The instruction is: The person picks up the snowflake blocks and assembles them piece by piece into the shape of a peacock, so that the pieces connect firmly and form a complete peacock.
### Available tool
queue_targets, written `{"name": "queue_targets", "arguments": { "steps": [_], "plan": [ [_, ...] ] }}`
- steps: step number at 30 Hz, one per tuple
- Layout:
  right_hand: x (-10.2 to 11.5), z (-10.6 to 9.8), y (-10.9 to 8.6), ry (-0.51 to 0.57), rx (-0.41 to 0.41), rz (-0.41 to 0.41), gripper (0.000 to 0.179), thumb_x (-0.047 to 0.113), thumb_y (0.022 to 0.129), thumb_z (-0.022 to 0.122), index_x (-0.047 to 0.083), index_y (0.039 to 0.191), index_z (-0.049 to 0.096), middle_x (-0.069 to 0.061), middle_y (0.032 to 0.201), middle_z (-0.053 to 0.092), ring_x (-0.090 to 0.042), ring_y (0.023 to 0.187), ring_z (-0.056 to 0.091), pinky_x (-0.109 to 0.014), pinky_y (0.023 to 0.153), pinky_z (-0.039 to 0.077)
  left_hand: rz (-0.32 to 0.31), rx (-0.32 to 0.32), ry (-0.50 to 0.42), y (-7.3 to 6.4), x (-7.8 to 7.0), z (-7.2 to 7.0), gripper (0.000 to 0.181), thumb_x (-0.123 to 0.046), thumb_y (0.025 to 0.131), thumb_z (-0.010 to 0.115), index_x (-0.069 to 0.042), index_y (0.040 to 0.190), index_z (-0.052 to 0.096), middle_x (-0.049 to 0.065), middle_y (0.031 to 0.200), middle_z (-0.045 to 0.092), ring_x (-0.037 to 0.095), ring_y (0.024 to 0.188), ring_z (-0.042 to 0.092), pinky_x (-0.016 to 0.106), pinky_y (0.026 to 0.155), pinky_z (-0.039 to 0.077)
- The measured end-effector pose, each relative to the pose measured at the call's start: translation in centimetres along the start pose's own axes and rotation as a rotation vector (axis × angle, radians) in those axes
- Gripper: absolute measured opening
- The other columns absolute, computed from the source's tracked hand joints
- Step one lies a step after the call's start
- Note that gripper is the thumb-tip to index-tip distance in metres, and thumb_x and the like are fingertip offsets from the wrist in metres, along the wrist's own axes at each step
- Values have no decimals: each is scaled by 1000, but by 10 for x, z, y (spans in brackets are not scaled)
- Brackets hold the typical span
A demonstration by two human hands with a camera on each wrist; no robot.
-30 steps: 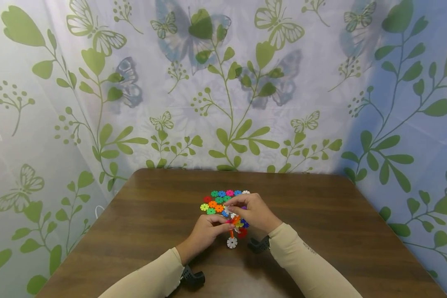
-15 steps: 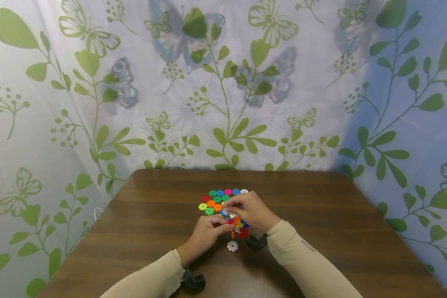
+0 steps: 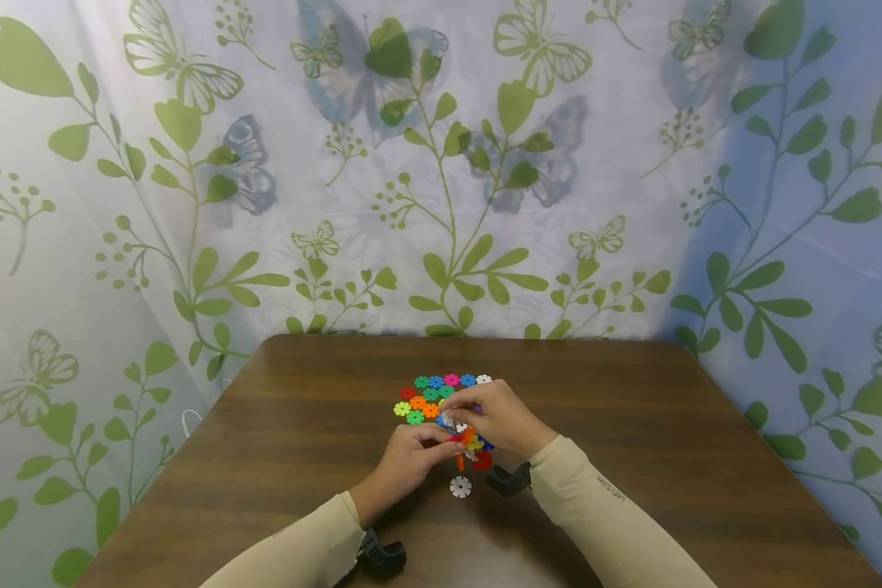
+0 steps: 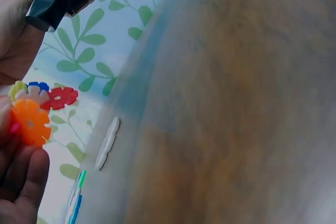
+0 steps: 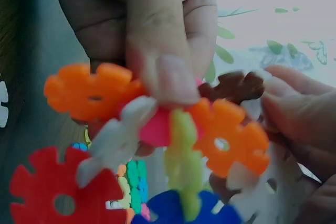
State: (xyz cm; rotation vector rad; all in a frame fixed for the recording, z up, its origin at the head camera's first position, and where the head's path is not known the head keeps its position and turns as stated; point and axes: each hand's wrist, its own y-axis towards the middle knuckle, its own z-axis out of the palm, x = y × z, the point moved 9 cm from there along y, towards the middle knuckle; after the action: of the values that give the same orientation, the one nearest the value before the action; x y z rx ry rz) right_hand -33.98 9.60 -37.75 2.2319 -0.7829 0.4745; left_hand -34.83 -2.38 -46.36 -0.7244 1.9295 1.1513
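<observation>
In the head view, my left hand (image 3: 409, 457) pinches a small joined cluster of notched, flower-shaped plastic discs. In the right wrist view its thumb presses on a pink disc (image 5: 156, 128). Orange (image 5: 233, 135), white (image 5: 113, 142), yellow (image 5: 182, 156), red (image 5: 34, 192) and blue (image 5: 184, 205) discs branch out from there. My right hand (image 3: 507, 420) pinches a pale disc (image 3: 449, 418) just beyond the cluster. Beside its fingertips shows a brown disc (image 5: 236, 86), close against the cluster; whether it is joined there I cannot tell.
Several loose discs, among them a lime one (image 3: 402, 409) and a pink one (image 3: 452, 380), lie flat beyond my hands on the brown wooden table (image 3: 301, 392). A single white disc (image 3: 460, 487) lies nearer. A patterned curtain (image 3: 441, 204) hangs behind.
Both hands stay almost in place, still gripping their pieces. The head view shifts slightly; otherwise little differs.
</observation>
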Motion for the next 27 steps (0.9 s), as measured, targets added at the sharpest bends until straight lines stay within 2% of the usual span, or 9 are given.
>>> {"name": "queue_targets", "arguments": {
  "steps": [2, 5, 9, 12, 16, 19, 21, 24, 27],
  "plan": [
    [-2, -3, -1, 17, -30, -1, 16, 4, 97, 76, 4, 112, 81, -2, 101, 78, -10, 77, 67, -29, 72, 60, -42, -11, -5, 0, 3, -2, 10, -18, 96, 81, -10, 92, 84, 0, 90, 78, 16, 78, 66, 25, 67, 55],
    [-11, -10, -3, 82, -99, 26, 23, 7, 102, 71, 4, 124, 77, -2, 110, 77, -15, 83, 70, -32, 74, 61, -125, -70, -27, 1, 11, -12, 10, -22, 95, 83, -13, 93, 85, 1, 88, 78, 17, 78, 65, 24, 66, 54],
    [-37, -23, -7, 144, -226, 129, 26, 11, 108, 62, 5, 132, 71, -5, 114, 76, -23, 104, 73, -36, 89, 59, -220, -186, -87, 0, 27, -29, 18, -28, 94, 84, -10, 94, 85, 6, 89, 78, 24, 82, 66, 30, 73, 58],
    [-65, -26, -15, 107, -258, 229, 21, 13, 107, 64, 6, 125, 74, -5, 108, 76, -26, 98, 72, -37, 84, 60, -267, -247, -158, -2, 36, -37, 25, -29, 94, 84, -5, 98, 83, 13, 94, 77, 31, 86, 69, 35, 80, 60],
    [-99, -9, -26, -13, -106, 308, 15, 8, 101, 73, 6, 116, 77, -1, 104, 74, -17, 86, 67, -34, 74, 58, -304, -285, -247, -5, 42, -40, 28, -23, 96, 82, 3, 105, 80, 21, 102, 74, 37, 93, 71, 36, 87, 60],
    [-111, 11, -33, -119, 53, 305, 21, 3, 97, 77, 4, 118, 77, -1, 95, 69, -14, 81, 61, -33, 73, 55, -323, -302, -301, -6, 45, -41, 27, -19, 96, 81, 5, 108, 78, 22, 105, 73, 39, 95, 71, 37, 89, 60],
    [-113, 20, -35, -182, 120, 301, 26, 2, 96, 76, 3, 122, 76, -2, 89, 62, -14, 79, 54, -34, 71, 50, -332, -316, -348, -6, 45, -40, 27, -17, 97, 80, 7, 109, 77, 21, 105, 72, 39, 97, 71, 41, 91, 59],
    [-112, 27, -37, -246, 151, 308, 26, 1, 96, 76, 2, 122, 77, -2, 85, 54, -16, 78, 48, -36, 69, 45, -340, -338, -437, -6, 46, -39, 28, -13, 96, 80, 11, 110, 75, 18, 104, 71, 35, 96, 72, 46, 93, 58],
    [-111, 27, -37, -260, 127, 331, 19, 0, 95, 77, 2, 114, 79, -4, 89, 56, -18, 82, 51, -38, 71, 49, -340, -354, -522, -6, 47, -37, 26, -9, 97, 78, 13, 110, 73, 18, 103, 71, 29, 93, 74, 46, 92, 58]
  ]
}}
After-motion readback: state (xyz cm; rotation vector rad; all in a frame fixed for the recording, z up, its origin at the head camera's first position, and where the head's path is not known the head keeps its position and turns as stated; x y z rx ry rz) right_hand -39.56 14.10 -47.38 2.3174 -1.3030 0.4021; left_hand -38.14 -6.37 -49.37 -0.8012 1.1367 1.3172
